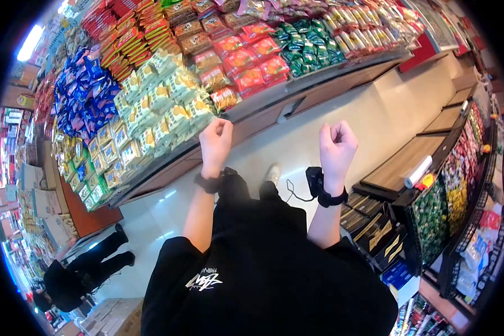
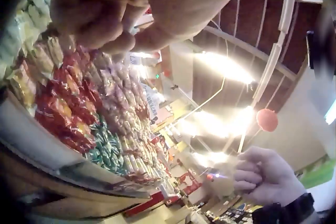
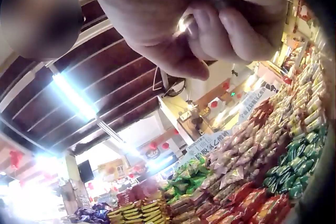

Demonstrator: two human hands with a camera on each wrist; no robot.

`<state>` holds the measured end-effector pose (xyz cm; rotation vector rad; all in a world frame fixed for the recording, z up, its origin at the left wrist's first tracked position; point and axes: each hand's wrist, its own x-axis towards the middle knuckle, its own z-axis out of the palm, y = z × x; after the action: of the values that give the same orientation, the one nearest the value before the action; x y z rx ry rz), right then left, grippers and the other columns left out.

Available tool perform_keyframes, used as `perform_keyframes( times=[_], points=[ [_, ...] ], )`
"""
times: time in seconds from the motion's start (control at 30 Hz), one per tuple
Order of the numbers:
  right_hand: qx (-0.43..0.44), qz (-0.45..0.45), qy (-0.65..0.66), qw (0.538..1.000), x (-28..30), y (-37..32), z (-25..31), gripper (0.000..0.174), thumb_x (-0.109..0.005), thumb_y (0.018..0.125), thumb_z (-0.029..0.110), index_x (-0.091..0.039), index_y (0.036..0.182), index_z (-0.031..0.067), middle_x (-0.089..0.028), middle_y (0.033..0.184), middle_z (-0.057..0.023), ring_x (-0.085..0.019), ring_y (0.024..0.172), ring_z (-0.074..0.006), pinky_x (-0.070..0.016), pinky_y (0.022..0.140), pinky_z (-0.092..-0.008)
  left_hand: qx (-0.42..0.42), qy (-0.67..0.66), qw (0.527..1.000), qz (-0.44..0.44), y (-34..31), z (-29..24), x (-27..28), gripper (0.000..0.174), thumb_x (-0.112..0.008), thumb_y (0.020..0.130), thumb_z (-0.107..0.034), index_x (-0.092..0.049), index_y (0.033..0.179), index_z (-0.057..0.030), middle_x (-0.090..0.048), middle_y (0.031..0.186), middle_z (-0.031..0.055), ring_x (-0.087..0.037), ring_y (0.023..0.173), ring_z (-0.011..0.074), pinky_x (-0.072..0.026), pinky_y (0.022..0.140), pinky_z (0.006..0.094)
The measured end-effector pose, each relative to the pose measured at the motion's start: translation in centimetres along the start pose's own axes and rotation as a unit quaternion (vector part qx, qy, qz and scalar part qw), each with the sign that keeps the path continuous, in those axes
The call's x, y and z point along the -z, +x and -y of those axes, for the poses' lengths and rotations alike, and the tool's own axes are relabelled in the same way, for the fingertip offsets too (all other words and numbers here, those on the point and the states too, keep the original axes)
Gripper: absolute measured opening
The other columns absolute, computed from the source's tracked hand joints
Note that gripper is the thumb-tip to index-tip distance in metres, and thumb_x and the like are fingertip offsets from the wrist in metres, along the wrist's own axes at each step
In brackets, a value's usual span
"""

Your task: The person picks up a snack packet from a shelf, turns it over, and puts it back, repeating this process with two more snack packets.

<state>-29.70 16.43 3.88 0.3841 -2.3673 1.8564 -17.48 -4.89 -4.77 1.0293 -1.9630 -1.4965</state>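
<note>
Both hands are raised in front of the body, apart from each other, with curled fingers and nothing seen in them. My left hand [image 1: 216, 144] is nearest the edge of a snack display, overlapping pale green snack packets [image 1: 171, 92] there in the head view. Over the pale floor, further right, is my right hand [image 1: 338, 150]. The left wrist view has the left hand [image 2: 100, 8] large at the top and the right hand [image 2: 268, 176] low at the right. Folded fingers of the right hand [image 3: 210, 19] fill the top of the right wrist view.
Red packets [image 1: 255, 64], blue-wrapped sweets [image 1: 87, 92] and green-wrapped sweets [image 1: 308, 45] are heaped on the display. A wooden shelf unit [image 1: 403, 159] with a white roll [image 1: 418, 172] stands at the right. Another person [image 1: 87, 269] in dark clothes is at the lower left.
</note>
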Motion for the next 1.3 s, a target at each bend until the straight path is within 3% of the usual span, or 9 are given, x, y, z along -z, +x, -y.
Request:
perform_keyframes(
  times=[0.27, 0.43, 0.57, 0.63, 0.8, 0.83, 1.0, 1.13, 1.3],
  points=[
    [-0.008, 0.012, -0.064, 0.998, -4.6, 6.0, -1.5, 0.04, -0.063, 0.084, 0.0, -0.031, 0.061, 0.0064, -0.031, 0.055, 0.0047, -0.028, 0.054, -0.0037, -0.024, 0.047, -0.0234, 0.121, -0.029, 0.991, 0.052, 9.7, 1.6, -3.6, 0.02, -0.06, 0.089, -0.016, -0.063, 0.1, 0.0011, -0.067, 0.07, 0.0087, -0.059, 0.05, 0.0122, -0.0472, 0.049, 0.027],
    [-0.004, -0.006, -0.153, 0.988, -7.0, 8.9, -0.9, 0.039, -0.063, 0.085, 0.0, -0.031, 0.063, 0.0065, -0.031, 0.058, 0.0058, -0.028, 0.054, -0.0039, -0.0242, 0.048, -0.0228, 0.151, -0.059, 0.985, 0.062, 16.7, 2.4, -5.7, 0.043, -0.058, 0.087, -0.014, -0.05, 0.125, 0.005, -0.07, 0.081, 0.0123, -0.068, 0.054, 0.0187, -0.0522, 0.049, 0.0289],
    [-0.045, -0.029, -0.158, 0.986, -8.0, 10.9, -0.2, 0.038, -0.061, 0.086, -0.001, -0.033, 0.063, 0.0072, -0.03, 0.059, 0.0067, -0.027, 0.055, -0.0032, -0.023, 0.048, -0.0224, 0.133, -0.117, 0.983, 0.053, 19.7, 3.0, -7.6, 0.031, -0.059, 0.088, -0.01, -0.054, 0.116, 0.0029, -0.068, 0.089, 0.0153, -0.068, 0.056, 0.0182, -0.0495, 0.043, 0.0282],
    [-0.044, -0.045, -0.169, 0.984, -8.4, 11.5, -0.4, 0.038, -0.061, 0.086, -0.001, -0.032, 0.063, 0.0074, -0.029, 0.06, 0.0069, -0.027, 0.055, -0.0028, -0.0227, 0.048, -0.0221, 0.065, -0.001, 0.997, 0.046, 21.2, 5.2, -8.5, 0.024, -0.06, 0.088, -0.01, -0.056, 0.108, 0.0024, -0.067, 0.084, 0.013, -0.067, 0.055, 0.0169, -0.048, 0.042, 0.0277],
    [-0.062, -0.06, -0.156, 0.984, -9.4, 12.0, -0.5, 0.038, -0.061, 0.086, -0.001, -0.032, 0.062, 0.007, -0.03, 0.059, 0.0068, -0.028, 0.055, -0.0029, -0.0228, 0.048, -0.0222, 0.148, -0.198, 0.968, 0.044, 21.9, 4.5, -8.6, 0.009, -0.064, 0.088, -0.007, -0.058, 0.091, -0.0014, -0.063, 0.077, 0.0078, -0.064, 0.057, 0.0161, -0.0501, 0.047, 0.0279],
    [-0.061, -0.058, -0.151, 0.985, -9.6, 12.1, -0.5, 0.039, -0.062, 0.086, -0.001, -0.032, 0.062, 0.007, -0.03, 0.059, 0.0067, -0.028, 0.054, -0.0029, -0.0229, 0.048, -0.0222, 0.106, -0.188, 0.976, 0.042, 22.3, 4.2, -8.5, 0.009, -0.063, 0.088, -0.005, -0.057, 0.092, -0.0019, -0.062, 0.075, 0.0061, -0.063, 0.056, 0.0154, -0.0503, 0.046, 0.0271],
    [-0.047, -0.035, -0.129, 0.99, -10.6, 12.2, -1.2, 0.039, -0.062, 0.084, -0.002, -0.032, 0.061, 0.0076, -0.032, 0.058, 0.0066, -0.029, 0.054, -0.0028, -0.0241, 0.047, -0.0223, 0.168, -0.324, 0.925, 0.102, 21.2, 0.7, -6.0, 0.006, -0.057, 0.092, -0.003, -0.054, 0.097, -0.0019, -0.058, 0.084, 0.0055, -0.062, 0.069, 0.0135, -0.0529, 0.059, 0.0263],
    [-0.11, 0.043, -0.047, 0.992, -12.6, 12.2, -3.0, 0.034, -0.063, 0.088, 0.005, -0.037, 0.065, 0.0085, -0.036, 0.058, 0.0069, -0.035, 0.053, -0.0017, -0.0283, 0.048, -0.0205, 0.159, -0.369, 0.908, 0.121, 20.5, -1.9, -3.9, 0.005, -0.055, 0.09, -0.001, -0.054, 0.095, -0.0037, -0.057, 0.085, 0.0039, -0.062, 0.075, 0.0138, -0.052, 0.066, 0.0277],
    [-0.209, 0.145, 0.062, 0.965, -16.5, 11.8, -2.5, 0.013, -0.061, 0.094, 0.017, -0.056, 0.092, 0.0054, -0.06, 0.077, -0.0011, -0.058, 0.068, -0.0071, -0.045, 0.055, -0.0212, 0.128, -0.45, 0.861, 0.201, 19.7, -4.3, -1.5, 0.007, -0.048, 0.089, 0.002, -0.051, 0.089, -0.0037, -0.056, 0.08, 0.0062, -0.061, 0.069, 0.0169, -0.0511, 0.064, 0.0297]
  ],
)
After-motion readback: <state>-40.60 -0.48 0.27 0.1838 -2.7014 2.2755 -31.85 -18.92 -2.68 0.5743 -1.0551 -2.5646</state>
